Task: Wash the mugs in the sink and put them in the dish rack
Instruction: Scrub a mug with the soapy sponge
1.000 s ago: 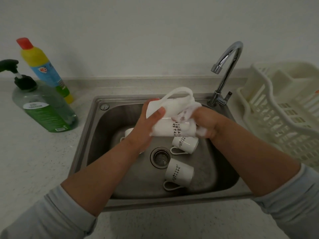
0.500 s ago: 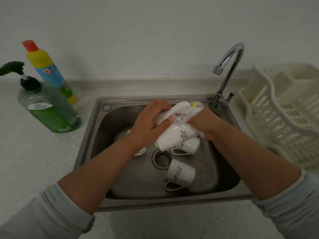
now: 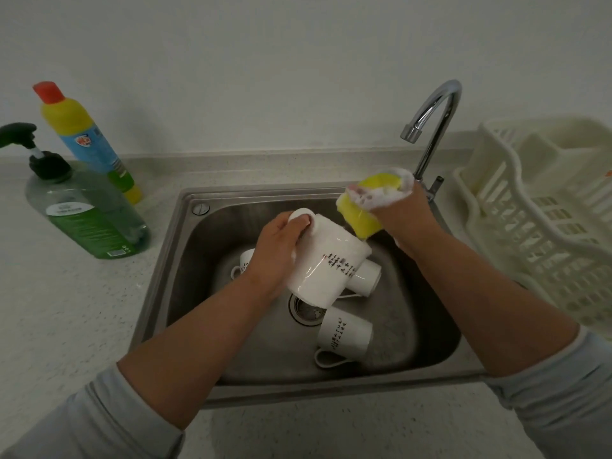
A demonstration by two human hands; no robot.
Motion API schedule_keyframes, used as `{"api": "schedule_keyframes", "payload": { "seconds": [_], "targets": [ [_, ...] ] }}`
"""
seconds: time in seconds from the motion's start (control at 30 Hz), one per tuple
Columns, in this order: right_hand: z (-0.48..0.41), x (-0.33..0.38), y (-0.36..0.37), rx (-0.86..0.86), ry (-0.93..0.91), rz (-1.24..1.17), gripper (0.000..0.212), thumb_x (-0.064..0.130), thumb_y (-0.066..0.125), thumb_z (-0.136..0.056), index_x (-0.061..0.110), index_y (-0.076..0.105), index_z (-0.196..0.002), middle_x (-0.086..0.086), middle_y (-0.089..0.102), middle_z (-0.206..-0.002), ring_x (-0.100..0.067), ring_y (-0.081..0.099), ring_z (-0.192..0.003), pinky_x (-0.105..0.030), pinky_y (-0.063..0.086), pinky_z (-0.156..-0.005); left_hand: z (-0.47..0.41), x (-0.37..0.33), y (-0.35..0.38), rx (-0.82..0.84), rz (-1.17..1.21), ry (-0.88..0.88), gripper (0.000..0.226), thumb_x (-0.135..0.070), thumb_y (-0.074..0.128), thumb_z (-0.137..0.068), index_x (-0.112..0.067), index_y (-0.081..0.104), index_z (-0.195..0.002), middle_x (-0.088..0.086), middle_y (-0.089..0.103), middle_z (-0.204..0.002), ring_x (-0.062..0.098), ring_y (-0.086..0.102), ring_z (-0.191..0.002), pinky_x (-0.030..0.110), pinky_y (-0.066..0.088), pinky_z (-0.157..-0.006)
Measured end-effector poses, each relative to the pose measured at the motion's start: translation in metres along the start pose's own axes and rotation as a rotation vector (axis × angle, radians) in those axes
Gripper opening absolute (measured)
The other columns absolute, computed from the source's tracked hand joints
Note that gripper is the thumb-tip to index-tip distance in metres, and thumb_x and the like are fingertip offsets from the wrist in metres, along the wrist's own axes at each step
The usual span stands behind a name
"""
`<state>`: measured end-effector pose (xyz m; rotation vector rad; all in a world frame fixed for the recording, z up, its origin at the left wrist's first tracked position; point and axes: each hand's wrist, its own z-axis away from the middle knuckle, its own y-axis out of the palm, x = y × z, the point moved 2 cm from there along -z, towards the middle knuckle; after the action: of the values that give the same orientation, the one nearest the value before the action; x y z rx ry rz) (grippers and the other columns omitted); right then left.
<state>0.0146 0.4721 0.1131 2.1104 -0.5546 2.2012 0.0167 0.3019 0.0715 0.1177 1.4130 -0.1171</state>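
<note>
The left hand (image 3: 276, 250) grips a tilted mug (image 3: 328, 270) over the sink (image 3: 185, 246) while the right hand (image 3: 410, 220) clutches a soapy sponge (image 3: 364, 210), ready for scrubbing.

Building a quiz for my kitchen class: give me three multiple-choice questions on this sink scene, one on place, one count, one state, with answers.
1. Relative to the sink, the dish rack stands: A inside; B left; C right.
2. Mugs lying in the sink: A one; B three; C five.
3. The held mug is: A tilted over the sink; B upright in the dish rack; C on the counter.
Answers: C, it stands beyond the faucet; B, three lie on the sink floor; A, the left hand grips it slanted.
</note>
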Motion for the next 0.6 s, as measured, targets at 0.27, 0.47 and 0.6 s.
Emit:
{"api": "schedule_keyframes", "payload": {
  "seconds": [0.27, 0.47, 0.6],
  "targets": [
    [0.024, -0.015, 0.038, 0.102, -1.053, 0.94, 0.027, 0.024, 0.055, -0.081, 0.012, 0.06, -0.104, -0.021, 0.062, -0.107, -0.037, 0.059, -0.099, -0.049, 0.049, -0.091, -0.005, -0.013, -0.001, -0.056, 0.509, -0.29, 0.017, -0.012, 0.049, -0.092, -0.008, 0.06, -0.08, 0.006, 0.062, -0.077, 0.017, 0.06, -0.072, 0.032, 0.05, -0.069],
    [0.031, -0.026, 0.049, 0.234, -0.826, 0.479, 0.027, 0.019, 0.047, -0.086, 0.001, 0.068, -0.086, -0.018, 0.067, -0.096, -0.034, 0.063, -0.094, -0.05, 0.053, -0.084, -0.008, -0.014, 0.001, -0.158, 0.515, -0.321, 0.023, -0.008, 0.049, -0.087, -0.011, 0.049, -0.065, 0.007, 0.053, -0.071, 0.018, 0.055, -0.066, 0.031, 0.047, -0.064],
    [0.031, -0.032, 0.047, 0.266, -0.932, 0.547, 0.01, 0.012, 0.052, -0.079, 0.011, 0.056, -0.087, -0.009, 0.063, -0.096, -0.018, 0.057, -0.094, -0.027, 0.047, -0.087, -0.01, -0.013, 0.001, -0.157, 0.468, -0.266, 0.02, -0.009, 0.049, -0.087, -0.011, 0.053, -0.066, 0.006, 0.056, -0.067, 0.017, 0.057, -0.062, 0.027, 0.048, -0.06]
  ]
}}
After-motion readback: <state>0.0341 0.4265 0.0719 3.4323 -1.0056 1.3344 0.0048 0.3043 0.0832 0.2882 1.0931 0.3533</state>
